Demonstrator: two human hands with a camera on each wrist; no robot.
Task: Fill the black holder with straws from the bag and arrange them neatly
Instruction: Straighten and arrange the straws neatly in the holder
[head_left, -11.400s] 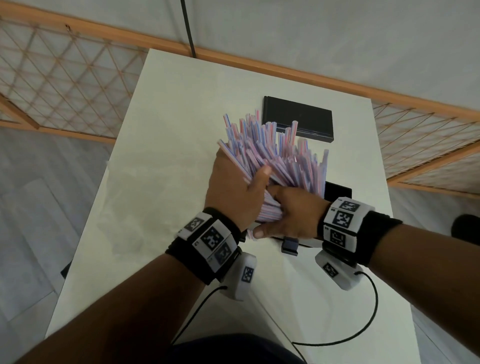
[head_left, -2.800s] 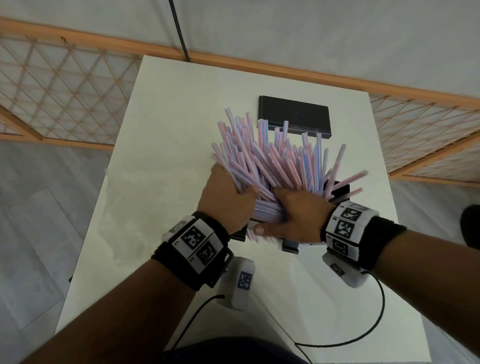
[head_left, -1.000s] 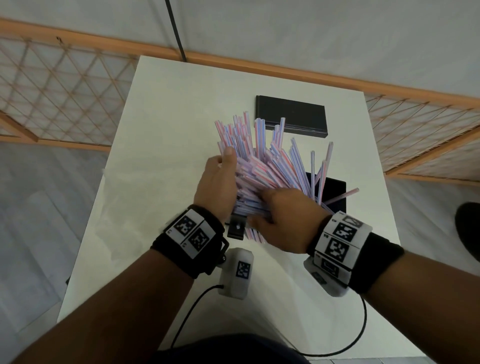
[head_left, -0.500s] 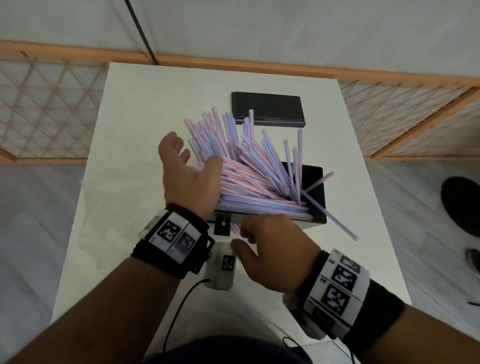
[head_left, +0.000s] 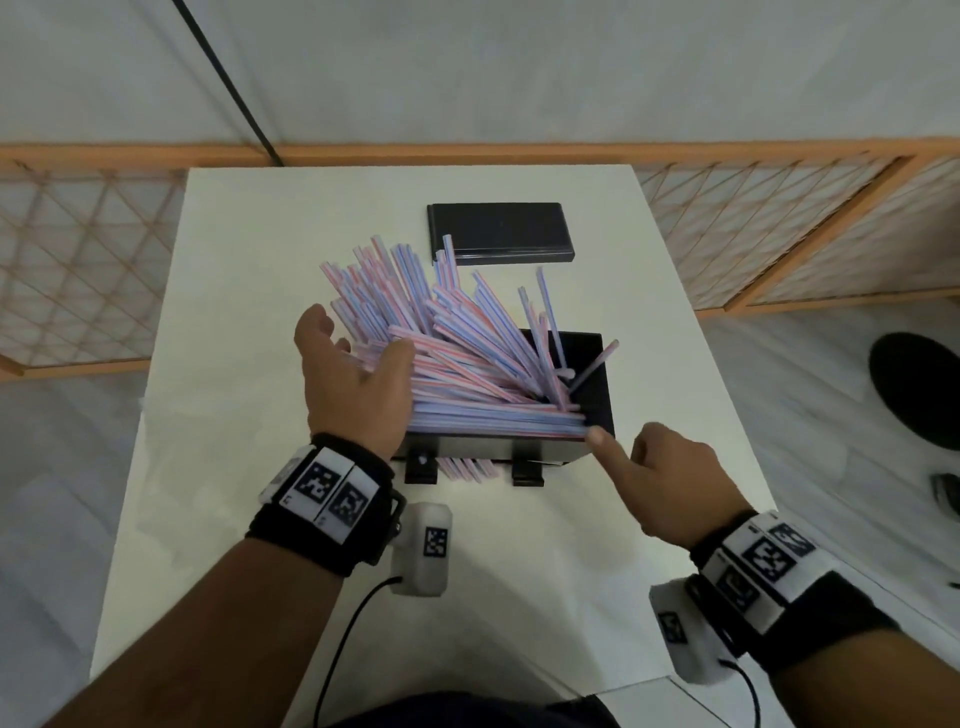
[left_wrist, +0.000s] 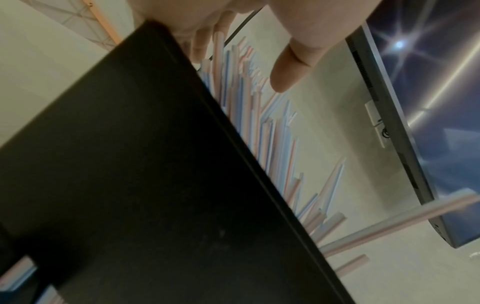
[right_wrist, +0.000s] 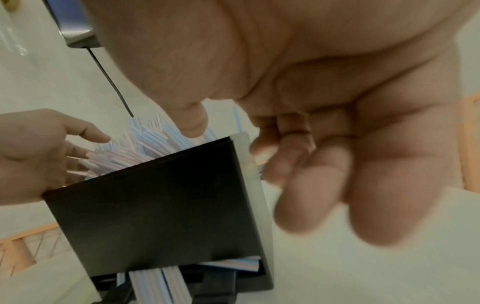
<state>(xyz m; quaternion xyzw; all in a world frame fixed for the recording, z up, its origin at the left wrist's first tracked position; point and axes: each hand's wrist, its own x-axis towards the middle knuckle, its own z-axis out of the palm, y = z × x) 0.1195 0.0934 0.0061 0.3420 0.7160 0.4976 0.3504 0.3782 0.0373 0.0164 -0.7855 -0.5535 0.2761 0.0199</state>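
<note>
- The holder (head_left: 592, 395) is a black open-topped box that stands on the white table (head_left: 218, 467), near the table's middle and in front of the person.
- The straws (head_left: 467, 353), striped pink, blue and white, fill the holder in a loose, uneven mass. Those along the near wall lie almost flat across the box; the rest fan up and away toward the left and far side, well above the rim.
- A few straws at the right end of the holder stand apart from the mass and lean outward.
- Straw ends also show in the slot at the bottom of the holder's near face, between its two black feet.
- The left hand (head_left: 353, 384) is spread wide at the holder's left end. Its palm and thumb press against the side of the straw mass; the fingers are straight and curl around nothing.
- The right hand (head_left: 670, 483) sits at the holder's near right corner. Its index finger (head_left: 602, 441) is extended, with the tip at the ends of the flat-lying straws; the other fingers are loosely curled and hold nothing.
- The lid (head_left: 501, 231), a flat black rectangle, lies on the table beyond the holder, apart from it.
- A wooden lattice screen (head_left: 78, 270) stands behind the table on both sides.
</note>
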